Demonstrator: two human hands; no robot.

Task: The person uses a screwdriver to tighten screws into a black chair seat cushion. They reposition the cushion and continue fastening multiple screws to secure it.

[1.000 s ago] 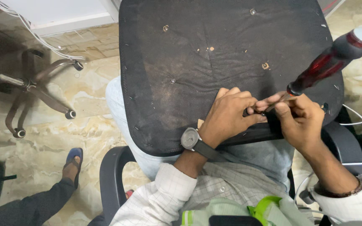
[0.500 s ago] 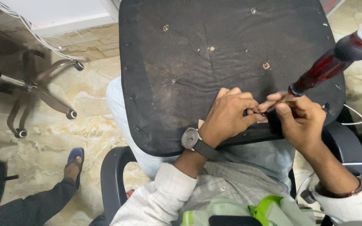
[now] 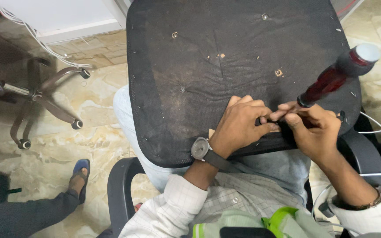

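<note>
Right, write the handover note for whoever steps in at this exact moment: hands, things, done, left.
Left hand: pressed flat on the near edge of the upturned black seat pad, fingertips at the work spot.
Right hand: gripping the screwdriver by its shaft, red handle pointing up and away, tip at the pad's near edge beside the left fingers.
Pad lies across the lap, underside up.
Done: cannot tell from this view.
Left: the fastening under the tip; it is hidden by the fingers.

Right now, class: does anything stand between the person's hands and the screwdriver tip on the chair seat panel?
Nothing visible does. The right hand holds the red-handled screwdriver; the left hand pinches at its tip on the black seat panel.
</note>
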